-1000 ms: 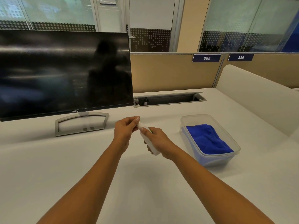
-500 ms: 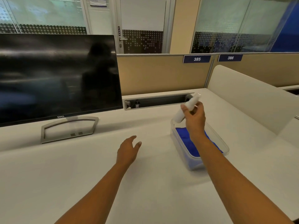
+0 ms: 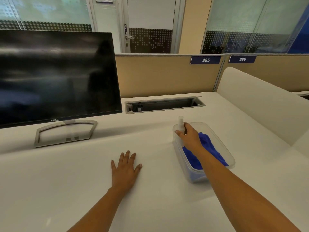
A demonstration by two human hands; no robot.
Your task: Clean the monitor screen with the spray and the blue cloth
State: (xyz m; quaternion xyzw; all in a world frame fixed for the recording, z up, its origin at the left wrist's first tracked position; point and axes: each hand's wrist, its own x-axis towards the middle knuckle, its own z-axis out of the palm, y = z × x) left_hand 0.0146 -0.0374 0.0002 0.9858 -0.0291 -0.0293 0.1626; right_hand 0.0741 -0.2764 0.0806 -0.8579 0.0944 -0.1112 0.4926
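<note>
Spray bottle (image 3: pixel 180 124) in right hand (image 3: pixel 190 138) stands at far-left corner of tub (image 3: pixel 222 145).

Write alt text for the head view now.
The right hand grips a clear spray bottle at the far corner of a clear container holding the blue cloth. The left hand lies flat on the desk before the dark Dell monitor.

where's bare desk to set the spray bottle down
Bare desk lies between monitor stand and container, beyond the left hand; also between container and cable slot. Crowded: the container, where blue cloth lies and the right hand holds the spray bottle.
</note>
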